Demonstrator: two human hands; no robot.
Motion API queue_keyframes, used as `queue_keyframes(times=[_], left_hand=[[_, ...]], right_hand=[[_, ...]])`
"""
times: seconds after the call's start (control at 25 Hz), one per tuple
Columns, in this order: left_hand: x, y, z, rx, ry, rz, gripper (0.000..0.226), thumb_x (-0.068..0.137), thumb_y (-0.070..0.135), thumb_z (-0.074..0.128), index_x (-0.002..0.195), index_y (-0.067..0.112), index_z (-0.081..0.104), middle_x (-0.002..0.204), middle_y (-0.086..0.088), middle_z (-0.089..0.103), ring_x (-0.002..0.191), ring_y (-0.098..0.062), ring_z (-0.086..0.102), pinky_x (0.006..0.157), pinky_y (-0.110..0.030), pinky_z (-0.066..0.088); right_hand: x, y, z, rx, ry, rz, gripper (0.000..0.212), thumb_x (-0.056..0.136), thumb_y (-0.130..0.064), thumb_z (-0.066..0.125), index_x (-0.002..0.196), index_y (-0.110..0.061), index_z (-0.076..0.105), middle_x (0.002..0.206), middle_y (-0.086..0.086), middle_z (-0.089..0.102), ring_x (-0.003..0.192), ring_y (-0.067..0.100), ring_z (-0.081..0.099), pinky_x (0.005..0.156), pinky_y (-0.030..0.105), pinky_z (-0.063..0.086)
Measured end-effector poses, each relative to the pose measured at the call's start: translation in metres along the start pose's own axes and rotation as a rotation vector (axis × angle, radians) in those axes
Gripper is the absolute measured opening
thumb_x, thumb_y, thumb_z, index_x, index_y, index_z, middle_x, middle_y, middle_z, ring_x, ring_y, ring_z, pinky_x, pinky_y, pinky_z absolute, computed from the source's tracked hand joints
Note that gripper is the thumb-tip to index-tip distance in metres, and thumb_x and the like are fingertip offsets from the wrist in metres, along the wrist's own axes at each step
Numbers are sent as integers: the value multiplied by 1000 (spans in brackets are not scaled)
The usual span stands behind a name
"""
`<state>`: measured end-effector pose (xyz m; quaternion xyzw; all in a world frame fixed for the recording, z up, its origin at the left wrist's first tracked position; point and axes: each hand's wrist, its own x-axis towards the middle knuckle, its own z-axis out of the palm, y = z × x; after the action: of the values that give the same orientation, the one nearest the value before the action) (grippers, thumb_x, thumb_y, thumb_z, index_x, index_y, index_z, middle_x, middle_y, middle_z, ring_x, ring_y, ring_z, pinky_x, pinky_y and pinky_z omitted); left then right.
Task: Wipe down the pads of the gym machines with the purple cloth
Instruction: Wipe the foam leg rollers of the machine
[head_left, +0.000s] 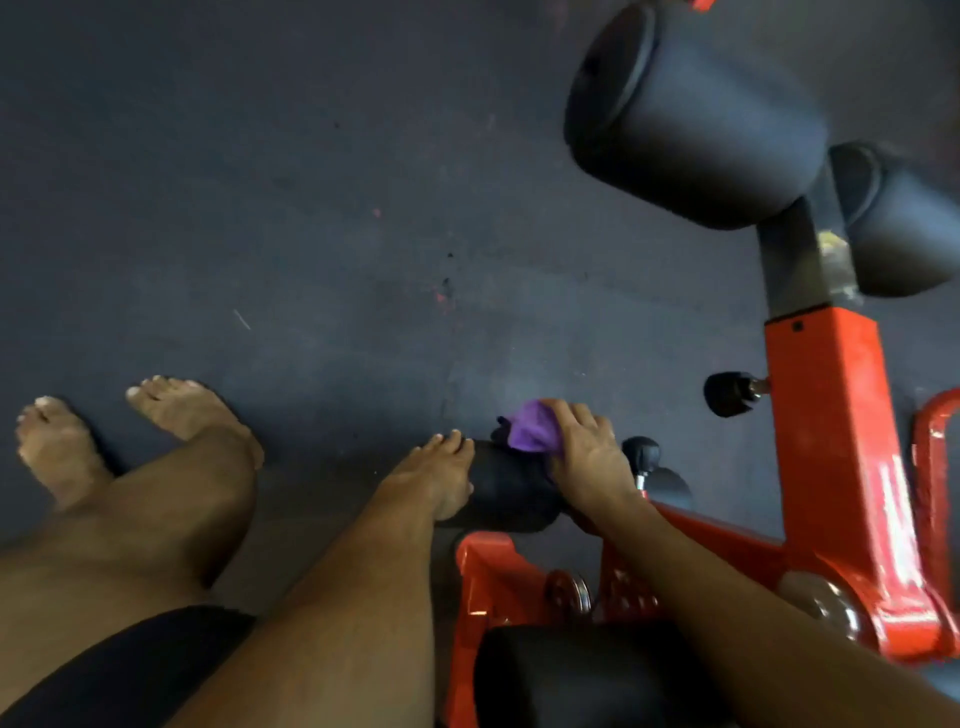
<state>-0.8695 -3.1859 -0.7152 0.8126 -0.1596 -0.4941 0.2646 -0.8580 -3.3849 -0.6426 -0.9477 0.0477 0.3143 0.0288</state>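
A low black roller pad (506, 491) sticks out from the orange machine near the floor. My right hand (589, 460) presses a bunched purple cloth (535, 431) onto the top far side of this pad. My left hand (439, 480) cups the pad's left end, fingers laid over it. Two bigger black roller pads (696, 114) (904, 228) sit higher up at the top right on a grey post. Another black pad (587, 675) lies at the bottom edge, partly hidden by my right forearm.
The orange upright frame (831, 415) stands to the right, with a black adjustment knob (727, 395) on its left side and a smaller knob (641, 452) by my right hand. My bare feet (192, 415) stand at the left on dark rubber flooring (311, 182).
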Motion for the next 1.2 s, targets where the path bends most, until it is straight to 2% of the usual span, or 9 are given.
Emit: queue_keyframes(times=[0.16, 0.24, 0.32, 0.44, 0.56, 0.72, 0.96, 1.04, 1.2], left_hand=[[18, -28, 19, -226, -22, -101, 75, 109, 29, 48, 166, 13, 2, 173, -8, -9, 159, -31, 9, 128, -44, 17], [28, -41, 25, -300, -36, -129, 80, 108, 28, 51, 165, 13, -3, 173, -9, -13, 159, -33, 13, 127, -45, 20], [37, -50, 25, -380, -73, -132, 86, 106, 31, 54, 165, 13, -7, 172, -10, -14, 159, -32, 11, 127, -45, 19], [34, -54, 19, -444, -88, -158, 91, 106, 34, 56, 164, 14, -11, 173, -11, -10, 159, -32, 11, 128, -43, 16], [29, -51, 18, -451, -64, -161, 93, 105, 35, 58, 164, 9, -9, 173, -11, -4, 159, -30, 12, 125, -40, 15], [34, -59, 17, -466, -5, -149, 98, 100, 36, 67, 165, 8, 1, 173, -9, 8, 158, -27, 15, 125, -38, 18], [35, -61, 31, -363, -50, -135, 126, 80, 29, 88, 165, 14, -5, 174, -5, 2, 158, -29, 16, 127, -47, 24], [32, -59, 31, -343, -29, -135, 124, 82, 28, 87, 165, 15, -5, 174, -4, 0, 158, -29, 17, 127, -47, 24], [32, -64, 34, -338, -7, -120, 125, 80, 30, 88, 165, 16, -3, 174, -4, 0, 158, -29, 17, 126, -47, 26]], right_hand=[[26, -27, 53, 117, -283, -18, 85, 74, -62, 34, 149, -24, 45, 158, 6, 39, 146, 31, 34, 121, 42, 25], [35, -41, 61, 152, -279, -95, 86, 81, -59, 13, 151, -21, 44, 160, 0, 37, 149, 19, 26, 121, 26, 12], [35, -39, 61, 209, -255, -219, 66, 94, -44, 22, 148, -16, 49, 152, -4, 43, 139, 3, 28, 111, 10, 11], [43, -10, 64, 69, -210, -148, 59, 89, -45, 39, 140, -21, 58, 142, 0, 51, 122, 26, 45, 104, 31, 34], [49, 24, 71, -4, -225, 184, 47, 92, -49, 50, 133, -26, 60, 134, 12, 50, 115, 42, 51, 102, 47, 44], [65, 14, 68, 231, -250, 316, 31, 94, -42, 60, 121, -25, 64, 126, 9, 51, 119, 35, 56, 107, 36, 43], [47, -18, 59, -59, -309, -150, 60, 79, -57, 49, 134, -33, 53, 125, 1, 51, 122, 27, 45, 100, 47, 42], [55, 8, 64, -227, -293, -41, 62, 82, -68, 43, 136, -38, 50, 130, 3, 48, 126, 27, 42, 105, 52, 38], [82, 22, 72, -6, -316, 333, 45, 97, -57, 48, 131, -27, 55, 131, 17, 48, 127, 39, 50, 109, 46, 39]])
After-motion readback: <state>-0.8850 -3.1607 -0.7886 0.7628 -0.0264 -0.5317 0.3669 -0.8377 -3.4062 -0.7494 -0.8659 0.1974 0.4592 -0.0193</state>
